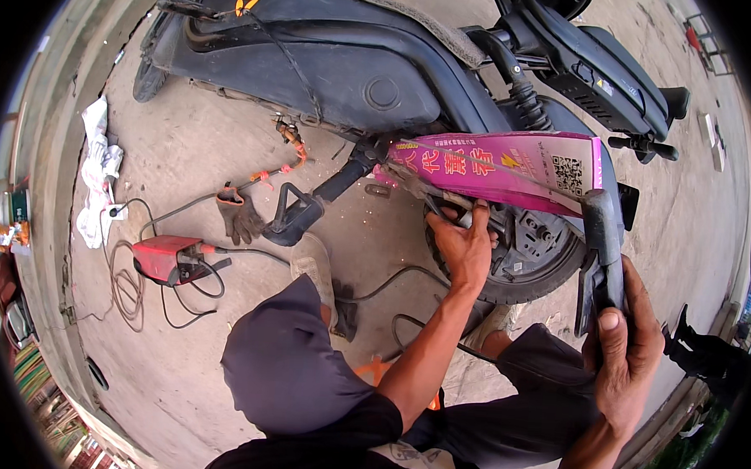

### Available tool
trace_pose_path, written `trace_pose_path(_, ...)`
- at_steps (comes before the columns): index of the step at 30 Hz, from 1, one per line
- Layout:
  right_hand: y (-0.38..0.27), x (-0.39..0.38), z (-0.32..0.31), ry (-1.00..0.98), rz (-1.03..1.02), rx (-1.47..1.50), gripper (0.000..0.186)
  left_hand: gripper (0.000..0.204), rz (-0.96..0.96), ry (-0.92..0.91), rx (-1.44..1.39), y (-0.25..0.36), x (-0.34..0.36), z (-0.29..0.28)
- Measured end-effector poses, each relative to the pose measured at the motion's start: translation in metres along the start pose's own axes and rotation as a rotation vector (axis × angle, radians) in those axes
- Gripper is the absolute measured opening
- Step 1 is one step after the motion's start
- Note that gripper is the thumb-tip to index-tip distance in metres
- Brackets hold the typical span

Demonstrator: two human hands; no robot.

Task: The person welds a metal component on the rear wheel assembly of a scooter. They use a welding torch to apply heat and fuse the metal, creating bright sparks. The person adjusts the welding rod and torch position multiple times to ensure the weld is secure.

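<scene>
My left hand (pixel 463 247) is closed on a dark metal tool (pixel 435 202), like pliers, beside the joint of the scooter's stand (pixel 362 163). My right hand (pixel 622 346) grips a dark welding electrode holder (pixel 599 253), with a thin rod (pixel 521 174) reaching left across a pink printed cardboard sheet (pixel 454 167) to that joint, where small sparks show. The sheet rests over the wheel (pixel 524 283) of the dark electric scooter (pixel 316 56), which lies on its side.
A red welder (pixel 161 254) with coiled cables lies on the left, near a work glove (pixel 238 212), white cloth (pixel 93 180) and orange-taped cable end (pixel 291 147). A curb (pixel 62 321) runs along the left. A person's dark leg (pixel 705 358) shows at the right.
</scene>
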State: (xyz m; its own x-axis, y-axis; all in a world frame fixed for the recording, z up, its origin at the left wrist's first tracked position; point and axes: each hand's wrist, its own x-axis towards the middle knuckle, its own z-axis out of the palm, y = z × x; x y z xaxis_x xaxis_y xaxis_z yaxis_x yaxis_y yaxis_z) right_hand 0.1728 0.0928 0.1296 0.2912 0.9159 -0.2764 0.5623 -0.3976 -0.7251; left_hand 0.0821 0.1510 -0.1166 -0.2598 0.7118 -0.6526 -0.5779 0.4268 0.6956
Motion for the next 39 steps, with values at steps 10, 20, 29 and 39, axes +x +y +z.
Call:
trace_pose_path(10, -0.004, -0.001, -0.003, -0.045, 0.008, -0.023, 0.065, 0.049, -0.029, -0.007, -0.014, -0.004, -0.005, 0.005)
trace_pose_path(20, -0.007, 0.001, -0.005, -0.069, -0.012, 0.011, 0.062, 0.047, -0.031, -0.002, -0.038, -0.004, -0.005, 0.006)
trace_pose_path(29, -0.008, 0.007, -0.006, -0.083, -0.037, -0.037, 0.062, 0.049, -0.009, -0.004, -0.045, -0.005, -0.003, 0.005)
trace_pose_path(39, -0.008, 0.010, -0.007, -0.086, -0.018, 0.012, 0.063, 0.052, -0.029, -0.007, -0.040, -0.001, -0.005, 0.006)
